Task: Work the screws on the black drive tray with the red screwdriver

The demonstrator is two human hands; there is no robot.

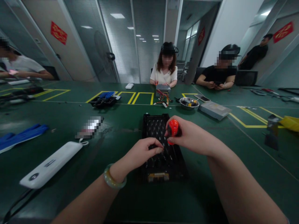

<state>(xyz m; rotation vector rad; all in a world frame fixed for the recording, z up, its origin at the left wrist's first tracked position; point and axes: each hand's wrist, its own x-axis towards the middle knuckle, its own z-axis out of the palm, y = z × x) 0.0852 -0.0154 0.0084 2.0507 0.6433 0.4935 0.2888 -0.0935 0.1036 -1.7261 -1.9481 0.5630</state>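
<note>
A black rectangular casing (153, 130) lies on the green table in front of me, with rows of small shiny raised bits inside and a gold-coloured connector strip (158, 177) at its near end. Over its right side, my right hand (184, 133) grips a red-and-black screwdriver (173, 127) by the handle; the blade is hidden. My left hand (146, 151), with a bangle at the wrist, reaches over the casing's middle. Its thumb and forefinger are pinched just above the surface, and whatever may be between them is too small to make out.
On my left lie a white power bank (52, 165), a blurred-out phone (90, 127) and a blue glove (23, 135). Farther off stand a metal bowl (197, 105) of parts, a flat grey box (215, 109) and a black tray (102, 102). Several people sit around the table.
</note>
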